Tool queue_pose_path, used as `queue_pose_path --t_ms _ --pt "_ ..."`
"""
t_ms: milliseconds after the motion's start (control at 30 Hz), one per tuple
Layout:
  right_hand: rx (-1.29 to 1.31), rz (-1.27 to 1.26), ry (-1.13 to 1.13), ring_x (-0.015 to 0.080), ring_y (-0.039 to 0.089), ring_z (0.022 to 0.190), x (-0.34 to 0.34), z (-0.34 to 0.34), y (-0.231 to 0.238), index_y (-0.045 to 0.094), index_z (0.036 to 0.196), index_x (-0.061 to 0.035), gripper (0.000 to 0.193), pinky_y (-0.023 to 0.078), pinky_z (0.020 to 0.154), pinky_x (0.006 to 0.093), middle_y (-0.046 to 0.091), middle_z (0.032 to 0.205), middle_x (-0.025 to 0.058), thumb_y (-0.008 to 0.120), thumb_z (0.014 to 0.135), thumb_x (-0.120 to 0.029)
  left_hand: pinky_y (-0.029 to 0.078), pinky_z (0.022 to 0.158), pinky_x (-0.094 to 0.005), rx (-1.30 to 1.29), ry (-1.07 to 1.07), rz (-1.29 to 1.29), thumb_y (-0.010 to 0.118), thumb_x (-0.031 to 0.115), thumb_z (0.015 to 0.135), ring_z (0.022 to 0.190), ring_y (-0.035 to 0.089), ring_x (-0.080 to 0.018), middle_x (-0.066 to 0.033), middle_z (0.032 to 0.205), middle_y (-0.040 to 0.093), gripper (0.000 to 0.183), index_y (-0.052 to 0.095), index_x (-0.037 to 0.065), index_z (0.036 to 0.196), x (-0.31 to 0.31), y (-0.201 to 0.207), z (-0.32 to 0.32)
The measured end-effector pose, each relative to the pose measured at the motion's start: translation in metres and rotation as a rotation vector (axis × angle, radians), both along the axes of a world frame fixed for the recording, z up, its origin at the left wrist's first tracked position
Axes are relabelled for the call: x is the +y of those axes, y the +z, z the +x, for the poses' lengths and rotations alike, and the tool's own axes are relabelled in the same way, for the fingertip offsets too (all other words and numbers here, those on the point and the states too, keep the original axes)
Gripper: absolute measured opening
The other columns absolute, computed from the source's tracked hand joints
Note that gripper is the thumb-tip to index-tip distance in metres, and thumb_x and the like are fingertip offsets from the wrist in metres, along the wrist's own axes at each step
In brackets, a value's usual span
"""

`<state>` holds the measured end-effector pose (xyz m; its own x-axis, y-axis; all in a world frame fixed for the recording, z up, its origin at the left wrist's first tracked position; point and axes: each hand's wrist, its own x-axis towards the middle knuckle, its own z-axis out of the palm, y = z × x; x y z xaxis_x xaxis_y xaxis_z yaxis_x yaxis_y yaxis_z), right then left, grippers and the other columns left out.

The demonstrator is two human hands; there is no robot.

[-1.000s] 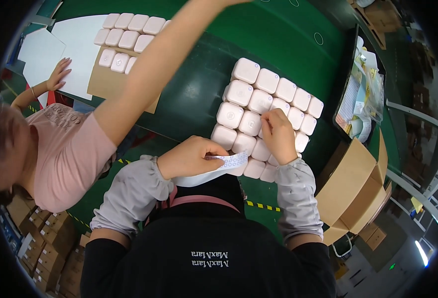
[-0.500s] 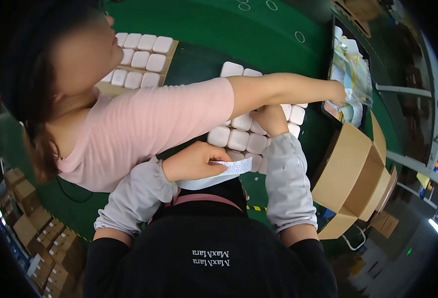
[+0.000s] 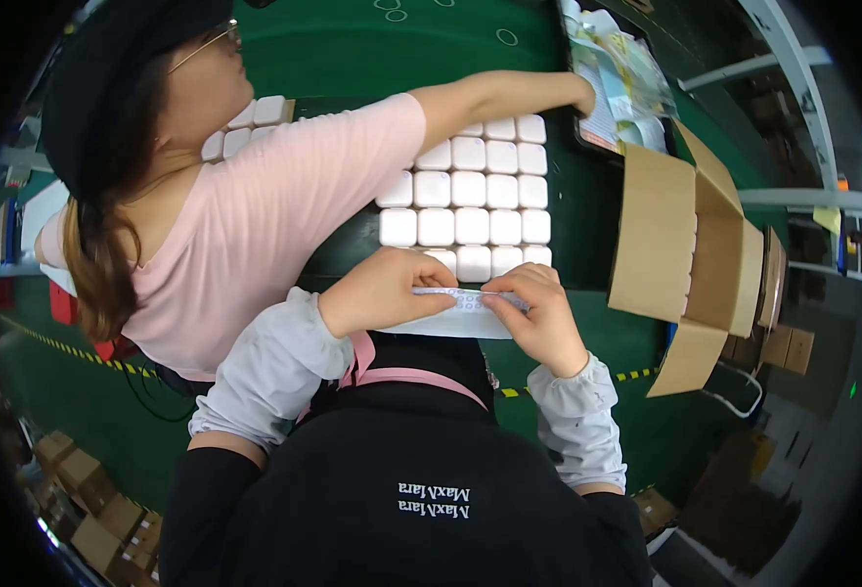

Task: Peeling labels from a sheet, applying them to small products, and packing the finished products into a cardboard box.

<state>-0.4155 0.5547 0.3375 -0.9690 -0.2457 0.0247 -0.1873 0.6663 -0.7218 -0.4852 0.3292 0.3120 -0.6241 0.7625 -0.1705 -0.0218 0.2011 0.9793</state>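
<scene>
A pale sheet of small round stickers [image 3: 455, 324] is stretched between my two hands, just in front of the near row of white boxes. My left hand [image 3: 377, 291] pinches its left part between thumb and fingers. On the sheet's right part, the thumb and fingers of my right hand [image 3: 543, 318] are closed at the upper edge. Whether a single sticker is between my right fingertips is too small to tell. The rounded white boxes [image 3: 471, 226] stand in close rows on the dark green table beyond my hands.
A co-worker's arm [image 3: 480, 98] in a pink sleeve crosses the boxes from the left. Their hand rests at a black tray [image 3: 587, 137] of plastic bags and papers. An open cardboard box [image 3: 656, 235] stands at right. More white boxes [image 3: 255, 114] lie far left.
My right hand has come back from the white boxes to the sticker sheet and now grips it too. The view has shifted, showing more of the box rows. The co-worker's arm still reaches the tray.
</scene>
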Motion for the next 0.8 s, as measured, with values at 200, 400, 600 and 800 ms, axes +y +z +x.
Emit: queue_pose_path --t_ms 200,400,600,800 --pt "0.407 0.178 -0.037 0.021 0.057 0.083 -0.002 0.019 0.017 0.069 0.088 -0.0085 0.016 0.035 0.084 0.0369 0.062 0.085 0.0018 0.073 0.072 -0.006 0.047 0.064 -0.0212 -0.098 0.01 -0.002 0.071 0.009 0.084 0.072 0.058 -0.0057 -0.004 0.083 0.068 0.018 0.068 -0.004 0.096 0.02 0.011 0.015" --pt "0.527 0.206 0.08 0.0202 0.056 0.078 0.031 0.022 0.007 0.068 0.087 -0.0083 0.022 0.037 0.078 0.0365 0.061 0.085 0.0015 0.073 0.066 -0.002 0.047 0.065 -0.0229 -0.171 0.056 -0.037 0.071 0.014 0.084 0.071 0.057 -0.0056 -0.0046 0.08 0.07 0.018 0.069 -0.002 0.094 0.055 0.018 0.029" --pt "0.613 0.182 0.152 0.0212 0.056 0.074 0.072 0.014 0.002 0.068 0.087 -0.007 0.024 0.04 0.074 0.0361 0.06 0.081 0.0019 0.072 0.064 -0.001 0.049 0.072 -0.0204 -0.341 0.179 0.009 0.07 0.008 0.086 0.081 0.06 -0.0058 -0.0043 0.09 0.068 0.02 0.067 -0.004 0.102 0.095 0.013 0.039" --pt "0.513 -0.006 0.231 0.0213 0.056 0.073 0.097 -0.002 -0.004 0.068 0.085 -0.0065 0.023 0.041 0.072 0.0349 0.061 0.081 0.0028 0.074 0.065 0.002 0.05 0.077 -0.0212 -0.487 0.299 0.073 0.07 0.007 0.086 0.087 0.062 -0.0076 -0.0057 0.096 0.068 0.022 0.066 -0.004 0.104 0.113 0.011 0.047"
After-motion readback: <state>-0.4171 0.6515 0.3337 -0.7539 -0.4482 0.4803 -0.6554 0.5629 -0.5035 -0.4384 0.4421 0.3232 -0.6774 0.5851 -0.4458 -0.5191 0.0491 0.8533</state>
